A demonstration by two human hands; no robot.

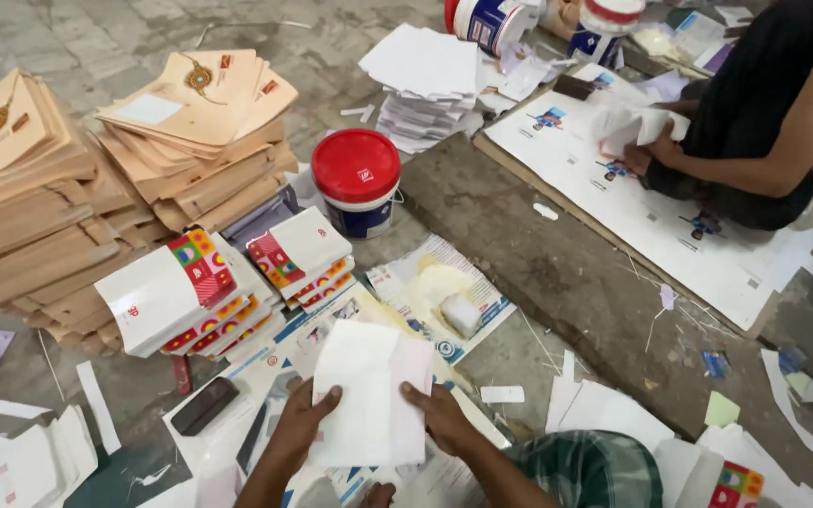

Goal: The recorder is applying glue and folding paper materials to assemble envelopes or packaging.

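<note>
Down at the near edge of the floor [519, 263], the left hand [308, 419] and right hand [439, 414] each pinch a side of a folded white paper envelope [369, 395], fingers curled over it. Folding looks underway; next, I'd judge, a firm crease, then onto the envelope stack [190, 292].

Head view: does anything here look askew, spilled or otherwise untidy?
Yes. The brown envelope stacks lean and fan out unevenly, and white paper scraps lie strewn over the floor. Both the left hand and right hand hold a folded white sheet, which looks intact.
</note>
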